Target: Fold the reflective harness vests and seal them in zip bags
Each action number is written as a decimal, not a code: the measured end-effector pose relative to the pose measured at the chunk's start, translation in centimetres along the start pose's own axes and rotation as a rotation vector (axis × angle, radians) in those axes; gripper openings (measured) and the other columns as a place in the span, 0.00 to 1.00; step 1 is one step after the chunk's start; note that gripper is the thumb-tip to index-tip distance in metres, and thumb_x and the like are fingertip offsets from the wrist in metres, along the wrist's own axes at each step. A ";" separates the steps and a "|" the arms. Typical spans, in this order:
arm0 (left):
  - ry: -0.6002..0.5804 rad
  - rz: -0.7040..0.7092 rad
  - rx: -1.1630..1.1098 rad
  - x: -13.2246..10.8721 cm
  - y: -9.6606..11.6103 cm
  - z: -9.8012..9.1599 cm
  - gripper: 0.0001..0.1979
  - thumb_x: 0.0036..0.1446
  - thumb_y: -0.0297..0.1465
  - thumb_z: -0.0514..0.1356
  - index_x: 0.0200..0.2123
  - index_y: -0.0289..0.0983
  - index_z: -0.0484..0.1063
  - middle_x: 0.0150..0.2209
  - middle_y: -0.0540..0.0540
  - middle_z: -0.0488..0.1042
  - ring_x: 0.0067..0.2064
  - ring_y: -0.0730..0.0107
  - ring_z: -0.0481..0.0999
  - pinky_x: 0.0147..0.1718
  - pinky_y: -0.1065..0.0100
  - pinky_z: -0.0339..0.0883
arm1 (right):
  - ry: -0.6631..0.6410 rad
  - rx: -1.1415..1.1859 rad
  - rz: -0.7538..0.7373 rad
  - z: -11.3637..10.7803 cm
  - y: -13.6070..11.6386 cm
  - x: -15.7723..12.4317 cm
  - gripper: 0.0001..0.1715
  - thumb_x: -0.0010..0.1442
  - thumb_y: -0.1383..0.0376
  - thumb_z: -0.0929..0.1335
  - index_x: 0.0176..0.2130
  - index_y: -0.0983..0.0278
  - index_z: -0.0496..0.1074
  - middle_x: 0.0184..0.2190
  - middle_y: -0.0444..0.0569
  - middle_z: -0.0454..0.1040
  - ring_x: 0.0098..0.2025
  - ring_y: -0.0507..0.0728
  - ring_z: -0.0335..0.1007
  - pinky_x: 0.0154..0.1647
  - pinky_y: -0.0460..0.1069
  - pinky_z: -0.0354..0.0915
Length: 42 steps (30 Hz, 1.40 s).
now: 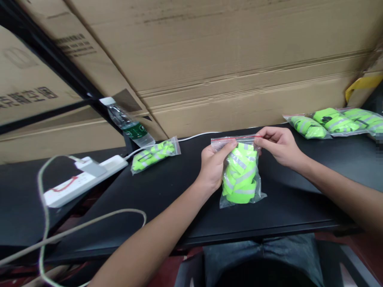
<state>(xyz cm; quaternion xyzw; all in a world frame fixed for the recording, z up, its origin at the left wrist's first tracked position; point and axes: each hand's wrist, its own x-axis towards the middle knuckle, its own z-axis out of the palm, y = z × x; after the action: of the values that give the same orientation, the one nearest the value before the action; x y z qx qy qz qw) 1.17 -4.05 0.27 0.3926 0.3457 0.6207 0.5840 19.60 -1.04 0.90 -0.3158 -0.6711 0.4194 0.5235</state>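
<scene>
A clear zip bag (241,175) with a folded neon-yellow strap and grey reflective stripes inside is held up over the black table. My left hand (213,165) grips the bag's upper left side, its thumb lying across the front just under the red zip line. At the top right corner, my right hand (277,144) pinches the bag's edge between thumb and curled fingers. The bag's lower corners hang free of both hands.
Another filled bag (155,154) lies left, near a leaning water bottle (131,125) and a white power strip (86,179) with a cable (119,213). Several filled bags (338,120) rest at the back right. Cardboard (239,71) walls the rear of the black table (167,199).
</scene>
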 end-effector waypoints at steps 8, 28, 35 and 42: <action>-0.014 -0.030 0.011 -0.4 0.1 0.3 0.15 0.42 0.36 0.76 0.33 0.34 0.81 0.31 0.44 0.82 0.31 0.64 0.82 0.36 0.64 0.76 | -0.028 0.047 0.081 0.4 -0.3 -0.2 0.15 0.56 0.55 0.74 0.29 0.63 0.74 0.20 0.43 0.72 0.21 0.51 0.68 0.21 0.48 0.68; -0.041 -0.039 0.019 -0.3 -0.2 0.2 0.14 0.42 0.35 0.75 0.32 0.33 0.82 0.30 0.43 0.82 0.30 0.66 0.81 0.34 0.67 0.73 | -0.002 -0.102 -0.036 0.5 -0.9 -0.6 0.14 0.56 0.57 0.74 0.25 0.63 0.75 0.20 0.43 0.71 0.21 0.49 0.62 0.20 0.46 0.57; -0.101 -0.033 0.043 -0.4 -0.5 -0.1 0.14 0.44 0.35 0.75 0.33 0.34 0.82 0.33 0.43 0.83 0.33 0.65 0.81 0.36 0.67 0.74 | -0.036 -0.115 -0.049 0.8 -1.0 -1.0 0.12 0.58 0.58 0.73 0.28 0.64 0.77 0.23 0.44 0.74 0.25 0.50 0.66 0.26 0.46 0.61; -0.082 -0.015 0.030 -0.4 -0.4 0.0 0.12 0.46 0.36 0.73 0.33 0.34 0.83 0.30 0.43 0.82 0.31 0.67 0.80 0.35 0.68 0.73 | -0.052 -0.090 0.004 0.7 -0.9 -1.0 0.13 0.58 0.57 0.73 0.28 0.64 0.76 0.23 0.44 0.72 0.24 0.49 0.63 0.25 0.46 0.60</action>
<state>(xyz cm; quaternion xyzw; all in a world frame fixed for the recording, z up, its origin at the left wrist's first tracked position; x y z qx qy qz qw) 1.41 -4.38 -0.14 0.4240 0.3336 0.5945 0.5963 19.18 -2.41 1.17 -0.3293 -0.7021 0.3977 0.4903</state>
